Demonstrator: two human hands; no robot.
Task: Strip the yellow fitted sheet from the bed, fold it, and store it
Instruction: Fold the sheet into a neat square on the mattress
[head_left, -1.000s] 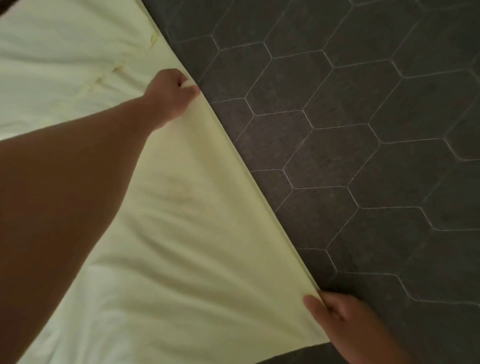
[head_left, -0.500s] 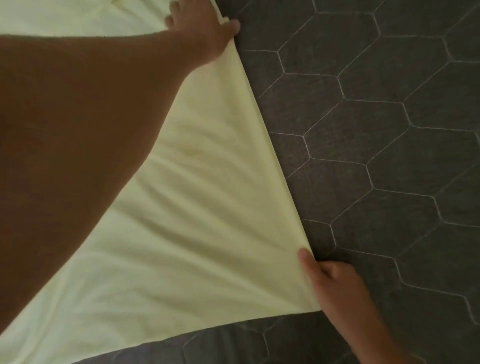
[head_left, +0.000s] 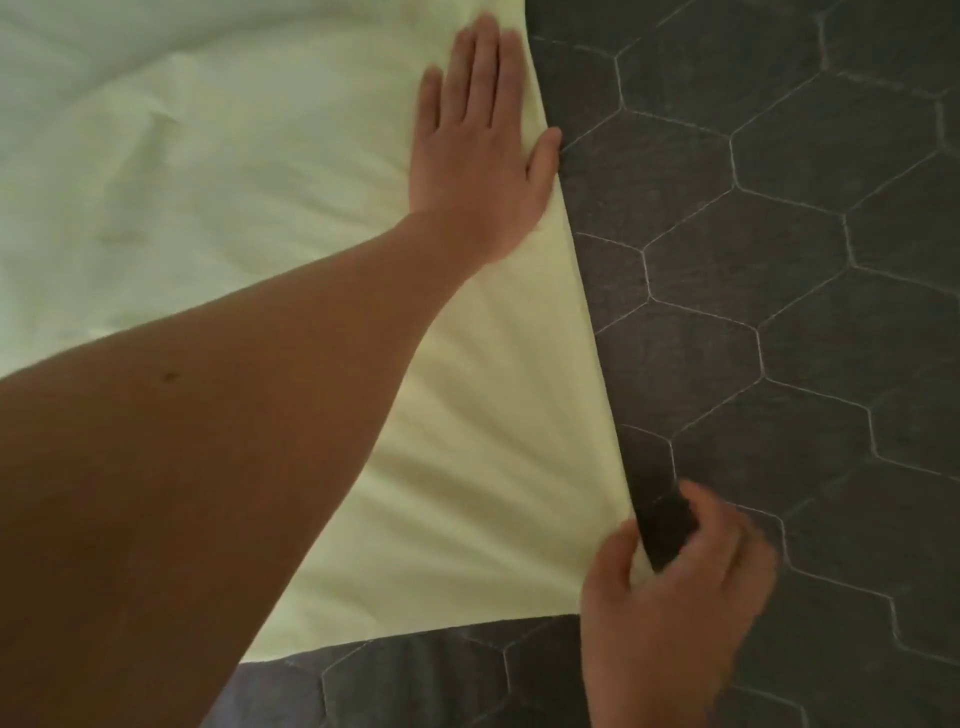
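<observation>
A: Nearest first. What's at the bottom right?

B: The right hand (head_left: 670, 597), at the near corner of the yellow fitted sheet (head_left: 467, 415). Thumb lies on the sheet's upper face; the fingers (head_left: 722, 525) curl over to the right. Thumb and fingers look to be pinching the corner, though the hand is motion-blurred and the exact contact is unclear.

A: And the sheet itself?

B: Spread flat on a dark grey quilted mattress (head_left: 779, 312) stitched in pale hexagon lines. The sheet covers the left and centre of view. Its right edge runs as one taut line from the near corner up to the far top. Its near edge runs left from the right hand. Creases fan out from the pinched corner.

A: The big arm on the left?

B: Left forearm (head_left: 208, 467), crossing from the near left toward the far right, over the sheet.

A: Its hand?

B: Left hand (head_left: 483, 156), farther off, palm down on the sheet just inside the right edge. Fingers straight and close together, pointing away. The thumb (head_left: 545, 150) is spread to the right, its tip at the sheet's edge, by the mattress. Pressing flat, gripping nothing.

A: Beyond that?

B: Far left, the sheet lies looser, with soft wrinkles.
</observation>
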